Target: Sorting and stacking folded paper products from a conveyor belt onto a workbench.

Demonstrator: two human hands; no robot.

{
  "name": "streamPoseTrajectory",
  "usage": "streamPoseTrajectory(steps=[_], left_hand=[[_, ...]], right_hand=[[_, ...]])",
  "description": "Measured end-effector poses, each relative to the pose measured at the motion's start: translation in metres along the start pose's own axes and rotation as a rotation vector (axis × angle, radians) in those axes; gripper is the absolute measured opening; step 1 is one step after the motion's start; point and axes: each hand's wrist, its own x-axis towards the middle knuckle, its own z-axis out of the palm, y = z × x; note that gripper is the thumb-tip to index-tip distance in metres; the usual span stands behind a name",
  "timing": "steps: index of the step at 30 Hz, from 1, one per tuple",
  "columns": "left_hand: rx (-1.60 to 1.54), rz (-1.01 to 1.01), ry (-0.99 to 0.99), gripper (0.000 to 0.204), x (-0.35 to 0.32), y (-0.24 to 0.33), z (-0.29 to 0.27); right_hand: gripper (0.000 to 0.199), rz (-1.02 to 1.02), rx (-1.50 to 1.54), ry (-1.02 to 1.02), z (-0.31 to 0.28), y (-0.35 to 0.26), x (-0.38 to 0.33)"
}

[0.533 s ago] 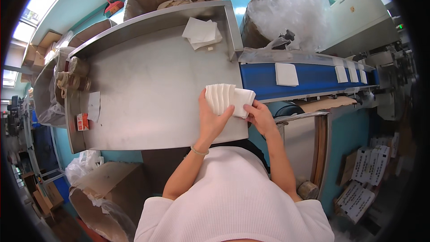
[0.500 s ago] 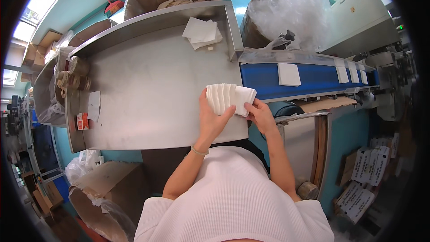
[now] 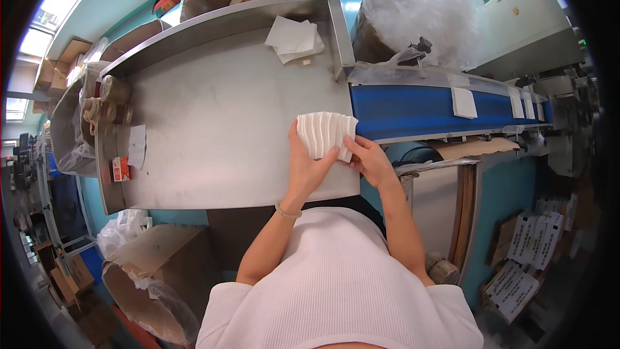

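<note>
Indoors, a steel table (image 3: 206,129) beneath handheld sheets (image 3: 321,133) adjoins a blue conveyor (image 3: 407,114).

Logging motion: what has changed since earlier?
The right hand brought its white folded sheets left, against the fanned white stack. Folded white pieces on the blue conveyor belt shifted right. The left hand kept its grip; the flat white sheets on the grey metal table stayed.
</note>
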Motion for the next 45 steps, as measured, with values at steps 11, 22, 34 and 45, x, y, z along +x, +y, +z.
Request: streamPoseTrajectory(steps=[11, 22, 34, 45], left_hand=[[0.024, 0.033, -0.049, 0.101, -0.002, 0.009, 0.000], [-0.096, -0.029, -0.152, 0.094, -0.003, 0.007, 0.007], [-0.077, 0.036, -0.153, 0.085, -0.005, -0.009, 0.009], [-0.238, -0.007, -0.202, 0.072, -0.003, -0.014, 0.014]], right_hand=[[0.025, 0.025, 0.147, -0.056, -0.013, 0.005, 0.001], [0.043, -0.317, -0.315, 0.258, 0.016, 0.009, 0.002], [0.042, -0.296, -0.286, 0.183, 0.012, 0.009, 0.003], [0.041, -0.175, -0.255, 0.244, 0.012, -0.004, -0.003]])
